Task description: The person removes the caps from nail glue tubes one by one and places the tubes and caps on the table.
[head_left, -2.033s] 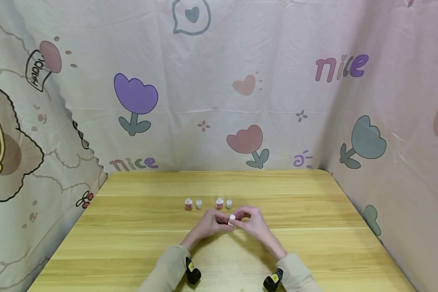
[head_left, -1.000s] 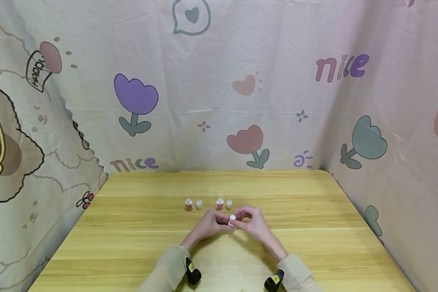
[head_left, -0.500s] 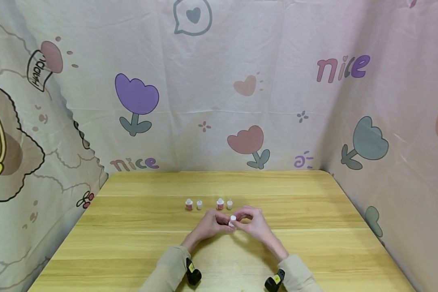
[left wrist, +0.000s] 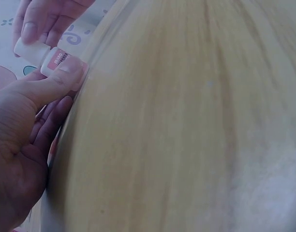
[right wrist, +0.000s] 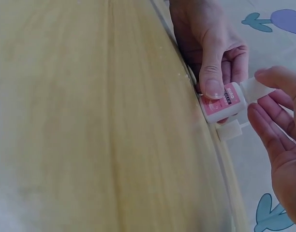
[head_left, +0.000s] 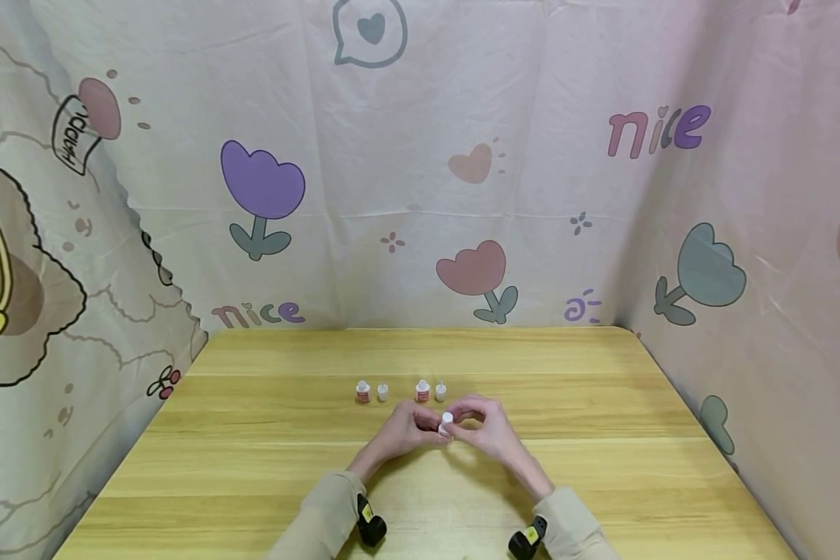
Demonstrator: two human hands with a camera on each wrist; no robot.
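My left hand (head_left: 400, 432) holds a small white glue bottle (right wrist: 224, 102) with a pink label by its body, the thumb lying across the label. Thumb and fingers of my right hand (head_left: 488, 428) pinch the white cap (right wrist: 254, 90) at the bottle's top. Both hands meet over the middle of the table, and in the head view they hide most of the bottle. Just beyond them stand a bottle (head_left: 422, 391) with a red-pink label and a loose white cap (head_left: 440, 391). Further left is another such pair, a bottle (head_left: 362, 392) and a cap (head_left: 383, 393).
The light wooden table (head_left: 252, 467) reaches back to a pale curtain (head_left: 392, 272) printed with flowers and words. Beige sleeves cover the forearms, and a black camera sits at the left wrist (head_left: 371, 525) and another at the right wrist (head_left: 527, 537).
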